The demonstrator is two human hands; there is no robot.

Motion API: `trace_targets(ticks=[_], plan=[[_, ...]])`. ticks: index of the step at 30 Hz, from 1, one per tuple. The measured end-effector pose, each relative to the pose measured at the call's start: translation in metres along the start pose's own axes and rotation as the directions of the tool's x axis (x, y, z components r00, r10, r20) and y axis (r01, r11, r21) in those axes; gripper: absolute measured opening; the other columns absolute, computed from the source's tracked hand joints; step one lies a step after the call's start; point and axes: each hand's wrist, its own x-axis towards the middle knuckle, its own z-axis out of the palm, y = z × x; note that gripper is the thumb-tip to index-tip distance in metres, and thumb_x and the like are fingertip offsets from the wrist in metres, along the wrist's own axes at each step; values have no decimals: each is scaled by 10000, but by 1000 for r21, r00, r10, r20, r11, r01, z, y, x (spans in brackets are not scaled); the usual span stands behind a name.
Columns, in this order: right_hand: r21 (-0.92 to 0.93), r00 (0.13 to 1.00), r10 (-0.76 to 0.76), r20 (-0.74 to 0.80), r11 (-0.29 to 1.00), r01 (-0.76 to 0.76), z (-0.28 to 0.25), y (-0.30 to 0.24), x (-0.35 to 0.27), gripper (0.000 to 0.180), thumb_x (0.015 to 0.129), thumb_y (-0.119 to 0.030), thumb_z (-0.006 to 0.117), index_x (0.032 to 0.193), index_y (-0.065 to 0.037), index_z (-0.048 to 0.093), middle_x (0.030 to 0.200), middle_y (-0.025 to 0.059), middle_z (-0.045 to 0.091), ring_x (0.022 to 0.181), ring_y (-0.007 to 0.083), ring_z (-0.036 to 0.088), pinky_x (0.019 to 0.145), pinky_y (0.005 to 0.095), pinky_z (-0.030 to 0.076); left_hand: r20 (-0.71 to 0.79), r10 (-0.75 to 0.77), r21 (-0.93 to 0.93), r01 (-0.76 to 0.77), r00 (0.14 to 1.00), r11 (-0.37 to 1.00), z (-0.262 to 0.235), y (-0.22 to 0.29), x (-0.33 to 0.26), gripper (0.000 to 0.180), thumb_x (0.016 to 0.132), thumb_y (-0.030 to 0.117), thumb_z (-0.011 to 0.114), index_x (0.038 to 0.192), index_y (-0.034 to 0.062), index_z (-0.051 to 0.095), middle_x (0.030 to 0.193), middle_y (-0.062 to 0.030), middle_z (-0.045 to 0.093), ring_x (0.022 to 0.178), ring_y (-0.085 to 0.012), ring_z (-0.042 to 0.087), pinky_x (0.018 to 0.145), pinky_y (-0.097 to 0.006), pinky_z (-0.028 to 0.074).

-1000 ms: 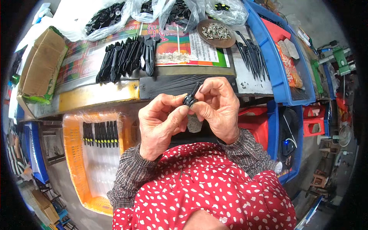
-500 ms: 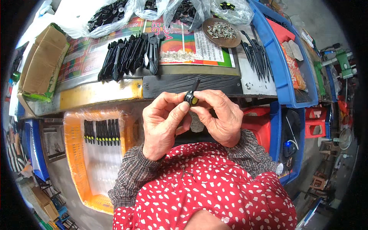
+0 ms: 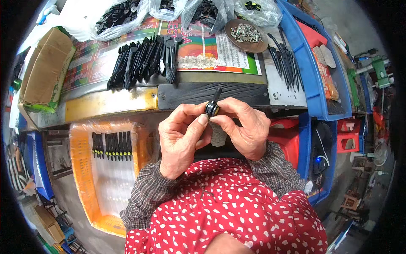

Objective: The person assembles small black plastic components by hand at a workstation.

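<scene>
Between my hands, just in front of the bench edge, is a small black plastic part with a round head and a stem pointing up and away. A trace of yellow shows on its right side. My left hand pinches the head between thumb and fingers. My right hand is closed at the part's right side, thumb and forefinger against it. Fingertips hide some of the head. On the bench ahead lies a row of long black plastic pieces. A round brown dish of small metal screws or rivets stands farther right.
Clear bags of black parts line the back. Slim black rods lie beside a blue tray. A cardboard box stands at left. Below it, an orange crate holds rows of black pieces with yellow discs.
The part has turned slightly in my fingers, so its yellow disc shows less. My right hand has shifted a little, with its thumb and forefinger still at the part.
</scene>
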Motion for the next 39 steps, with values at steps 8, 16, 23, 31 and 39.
trace_targets(ticks=[8, 16, 23, 31, 39], plan=[[1, 999, 27, -36, 1000, -27, 3, 4, -2, 347, 755, -49, 782, 1045, 8, 601, 843, 130, 674, 728, 248, 696, 614, 318, 550, -13, 7, 32, -7, 1000, 999, 0, 0, 1, 153, 952, 28, 560, 1096, 15, 610, 914, -54, 637, 606, -94, 558, 429, -182, 341], [-50, 999, 19, -36, 999, -21, 8, 4, 1, 314, 768, -76, 778, 1003, 4, 587, 753, 100, 623, 622, 217, 651, 544, 309, 520, -7, 19, 3, -19, 1000, 1000, 0, -2, 2, 153, 950, 25, 567, 1096, 12, 613, 851, -37, 630, 594, -82, 546, 434, -183, 342], [-164, 998, -54, -39, 985, 47, 10, 8, 6, 195, 835, -151, 719, 874, -21, 578, 641, 75, 547, 511, 235, 576, 471, 344, 457, -25, 17, -4, -17, 1000, 1000, 2, -3, 3, 150, 952, 26, 565, 1093, 11, 615, 847, -34, 627, 591, -76, 533, 439, -186, 343], [-236, 995, -97, -12, 967, 91, 12, 14, 6, 200, 831, -161, 722, 802, -37, 568, 616, 80, 535, 521, 265, 584, 478, 358, 459, -31, 6, -31, -7, 1000, 999, 2, -3, 3, 185, 949, 6, 569, 1129, -13, 607, 812, -20, 614, 610, -50, 522, 478, -180, 391], [-138, 1000, -29, 2, 990, 29, 11, 5, 10, 212, 843, -172, 717, 792, -35, 564, 634, 91, 555, 544, 277, 603, 489, 368, 474, -31, 14, -26, -15, 999, 1000, -1, -3, 3, 143, 944, 29, 579, 1082, 11, 612, 847, -39, 629, 588, -81, 530, 437, -188, 332]])
